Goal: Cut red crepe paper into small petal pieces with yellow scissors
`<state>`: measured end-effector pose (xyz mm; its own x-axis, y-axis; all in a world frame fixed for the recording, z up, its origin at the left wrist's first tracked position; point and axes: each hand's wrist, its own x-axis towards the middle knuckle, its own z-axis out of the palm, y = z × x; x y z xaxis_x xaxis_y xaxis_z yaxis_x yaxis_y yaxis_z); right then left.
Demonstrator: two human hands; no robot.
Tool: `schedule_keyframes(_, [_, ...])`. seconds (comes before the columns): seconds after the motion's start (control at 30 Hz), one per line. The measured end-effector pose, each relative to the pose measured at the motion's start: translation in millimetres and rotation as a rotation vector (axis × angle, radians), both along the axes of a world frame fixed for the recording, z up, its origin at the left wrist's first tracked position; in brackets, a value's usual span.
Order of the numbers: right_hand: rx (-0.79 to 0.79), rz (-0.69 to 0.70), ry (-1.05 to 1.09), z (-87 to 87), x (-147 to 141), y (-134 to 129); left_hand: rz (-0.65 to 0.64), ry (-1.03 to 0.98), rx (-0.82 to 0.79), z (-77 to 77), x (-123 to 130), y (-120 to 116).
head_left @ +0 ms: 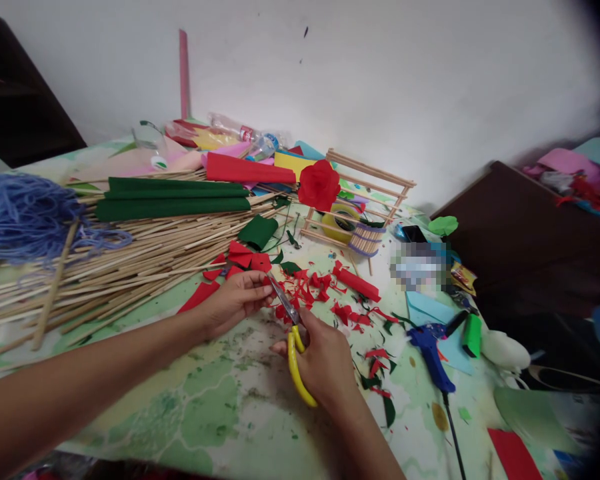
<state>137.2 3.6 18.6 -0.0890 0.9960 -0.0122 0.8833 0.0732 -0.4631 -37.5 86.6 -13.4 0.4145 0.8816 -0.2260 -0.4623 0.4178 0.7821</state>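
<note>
Right hand [326,359] grips scissors [291,312] beside pinched left hand [243,293].

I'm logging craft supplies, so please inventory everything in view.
Metal-bladed scissors: one, yellow-handled, centre
Tangled yarn: one heap, blue, left
Thin wooden sticks: many, tan, left
Folded paper: several, dark green, left
Long paper roll: one, red, centre
Paper flower: one, red, centre
Wooden frame: one, brown, back centre
Paper scraps: many, red and green, centre
Plastic bottles: two, clear, back
Glue gun: one, blue, right
Tablecloth: one, green and white, beneath
Furniture: two pieces, dark, both sides
Smaller clutter: uncounted, mixed, right
Left hand: one, bare, centre
Right hand: one, bare, gripping scissors
</note>
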Motion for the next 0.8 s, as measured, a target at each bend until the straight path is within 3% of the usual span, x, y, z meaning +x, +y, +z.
schedule_keyframes(0.8, [-0.036, 0.023, 0.0, 3.3, 3.4, 1.7, -0.011, 0.349, 0.158, 8.2, -12.7, 13.3])
